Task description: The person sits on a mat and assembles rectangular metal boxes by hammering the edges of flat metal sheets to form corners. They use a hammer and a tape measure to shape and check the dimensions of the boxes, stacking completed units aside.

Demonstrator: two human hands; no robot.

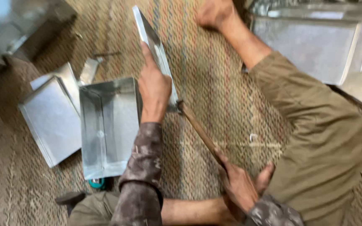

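My left hand [153, 86] grips a narrow piece of galvanised sheet metal [149, 35] that stands on edge and runs from the top centre down to my hand. My right hand [240, 184] is closed around the wooden handle of a hammer [200, 132]. The handle slants up and left, and its head end meets the lower end of the metal piece just beside my left hand. Both my sleeves are dark and mottled.
An open sheet-metal tray [109, 125] lies left of my left arm, with a flat metal panel [51, 117] beside it. Large metal boxes [315, 42] stand at the top right. A leg in olive trousers [315, 138] stretches across the woven mat [214, 83].
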